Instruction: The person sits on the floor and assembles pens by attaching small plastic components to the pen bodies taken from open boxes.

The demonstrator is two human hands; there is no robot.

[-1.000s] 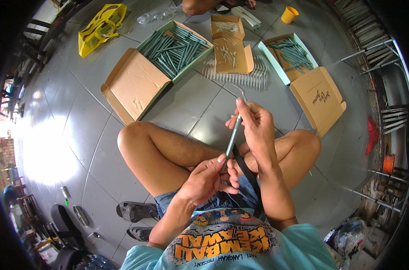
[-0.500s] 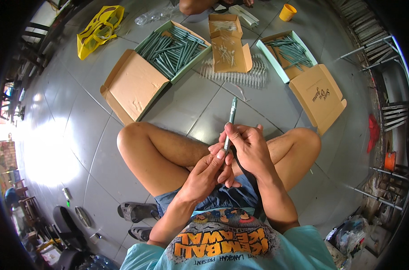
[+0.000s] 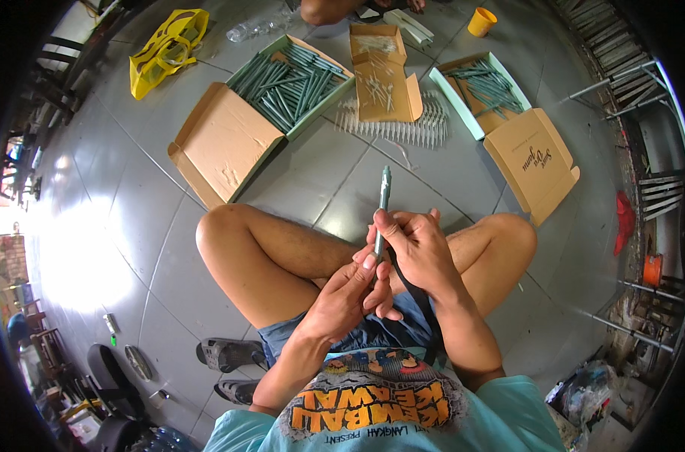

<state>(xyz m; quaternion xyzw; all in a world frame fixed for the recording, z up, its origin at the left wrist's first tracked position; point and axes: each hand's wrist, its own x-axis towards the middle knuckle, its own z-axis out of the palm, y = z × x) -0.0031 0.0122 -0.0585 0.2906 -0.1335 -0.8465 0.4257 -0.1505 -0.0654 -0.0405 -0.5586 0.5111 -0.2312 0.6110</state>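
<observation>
Between both hands, above my crossed legs, a dark green pen points up and away from me. My left hand pinches its lower end with thumb and fingers. My right hand grips the middle of the barrel, thumb laid along it. On the floor ahead, the left box is full of similar green pens, and the right box holds fewer pens. A small brown carton between them contains thin clear pieces. Rows of slim clear pieces lie beside that carton.
A yellow bag and crumpled clear plastic are at the far left. An orange-yellow cup stands far right. Another person's knee shows at the top. Sandals sit left of me; metal racks line the right side.
The pen's upper end has tipped slightly to the left and a little toward me. Both hands keep hold of it, with small finger shifts.
</observation>
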